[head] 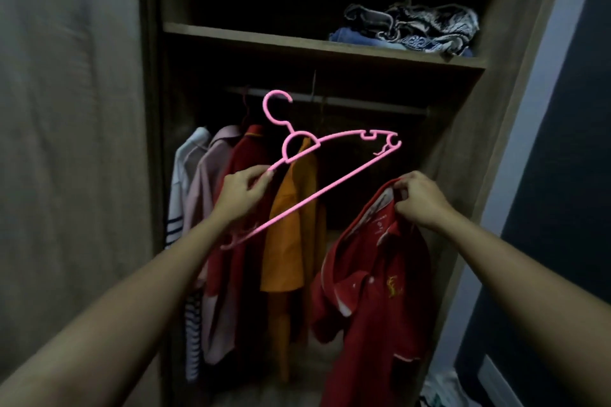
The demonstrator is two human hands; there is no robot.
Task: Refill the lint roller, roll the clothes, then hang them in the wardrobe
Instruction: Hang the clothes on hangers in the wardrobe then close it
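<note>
- Two hands work before the open wardrobe (496, 116). The fingers (264, 177) of the left hand (243, 190) are pinched together on one arm of the hanger (330, 185), just below its neck. The fingers (401, 188) of the right hand (418, 196) are clamped on the collar of the shirt (373, 307).
- Hanger: pink and bare, held tilted with the hook uppermost. The hook is about level with the rail (347, 102) but not on it.
- Shirt: red, hanging limp from its collar at the right, in front of the wardrobe's lower bay. It is near the hanger but not touching it.
- Rail: carries several clothes (287, 225), bunched toward the left. The right stretch looks free.
- Shelf (297, 43) above the rail: holds a folded pile (413, 26) at its right end.
- Step in hand, as judged: the hanging stage, with this shirt about to be put on the hanger. No lint roller is in view.
- Next move, as judged: bring the hanger's free arm into the neck opening and seat both shoulders. The collar must be held open for this, and the limp cloth may slide off the sloping arm. Only then can the hook go over the rail.
</note>
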